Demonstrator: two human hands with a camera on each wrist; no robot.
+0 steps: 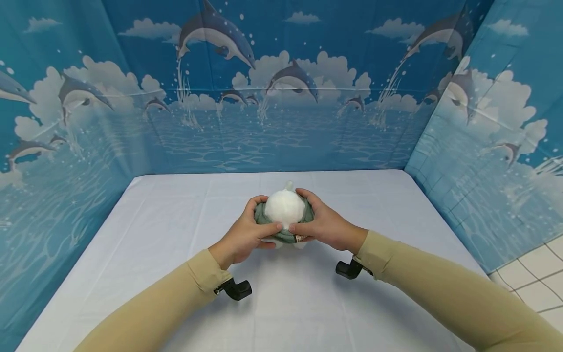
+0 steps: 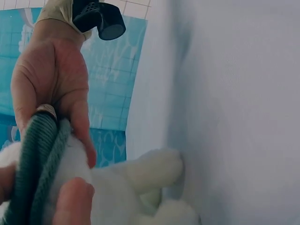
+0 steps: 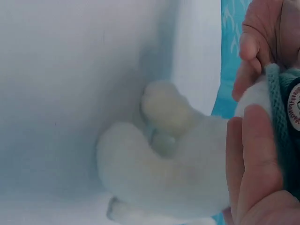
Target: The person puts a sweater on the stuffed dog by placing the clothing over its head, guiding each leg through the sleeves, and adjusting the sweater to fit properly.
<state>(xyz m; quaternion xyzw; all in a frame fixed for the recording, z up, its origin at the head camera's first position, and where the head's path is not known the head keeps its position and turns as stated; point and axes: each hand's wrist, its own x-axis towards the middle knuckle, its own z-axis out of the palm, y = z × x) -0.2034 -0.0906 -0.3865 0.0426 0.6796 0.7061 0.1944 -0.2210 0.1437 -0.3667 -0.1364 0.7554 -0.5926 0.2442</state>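
A white plush toy (image 1: 285, 208) in a grey-green knitted garment (image 1: 288, 236) is held over the table, near its middle. My left hand (image 1: 246, 233) grips its left side, thumb on the near face and fingers curled around the back. On the opposite side my right hand (image 1: 332, 226) holds it the same way, the two thumb tips close together. Stubby white legs (image 3: 126, 159) hang below the garment, close to the tablecloth, in both wrist views. In the right wrist view a round printed label (image 3: 295, 107) shows on the knit (image 3: 275, 93).
A white cloth covers the table (image 1: 211, 195). Blue dolphin-print curtains (image 1: 281, 132) stand behind it and along both sides. Black wrist cameras (image 1: 237, 289) hang under the sleeves. White floor tiles (image 1: 538, 278) appear at the right.
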